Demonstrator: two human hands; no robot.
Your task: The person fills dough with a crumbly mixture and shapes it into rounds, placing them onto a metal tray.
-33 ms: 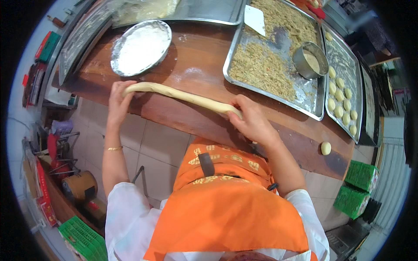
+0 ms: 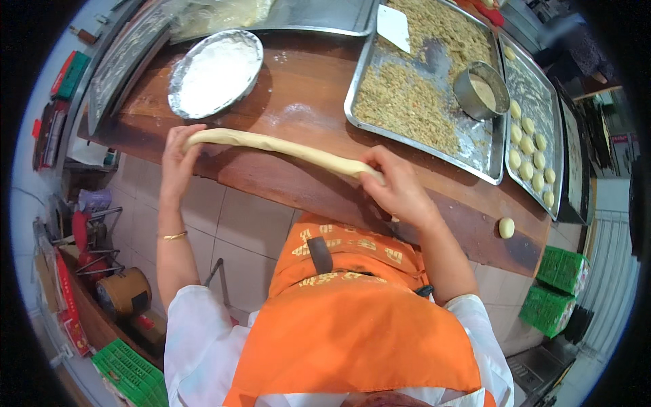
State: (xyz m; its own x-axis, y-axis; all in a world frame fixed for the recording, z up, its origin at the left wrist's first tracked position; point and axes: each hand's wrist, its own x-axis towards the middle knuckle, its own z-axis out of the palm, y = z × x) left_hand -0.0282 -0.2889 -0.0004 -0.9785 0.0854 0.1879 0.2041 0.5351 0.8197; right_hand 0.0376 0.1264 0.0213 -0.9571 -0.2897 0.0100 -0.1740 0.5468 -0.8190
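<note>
A long pale dough rope (image 2: 285, 147) stretches between my hands just over the front edge of the wooden table (image 2: 305, 119). My left hand (image 2: 179, 161) is closed round its left end, with the fingers curled. At the other end, my right hand (image 2: 399, 182) grips the rope between thumb and fingers. The middle of the rope bows slightly, and I cannot tell whether it touches the wood. Beyond my left hand stands a bowl (image 2: 249, 85) of white flour. One round dough ball (image 2: 506, 228) sits near the table's right front corner.
A metal tray (image 2: 478, 161) of crumbly filling holds a metal ring (image 2: 466, 100) and a white scraper (image 2: 393, 28). Right of it, another tray (image 2: 536, 95) carries several dough balls. Green crates (image 2: 564, 271) stand beyond the table's right end. Flour dusts the wood.
Both hands have drawn slightly apart, my left to the left and my right to the right. The dough rope between them looks a little longer.
</note>
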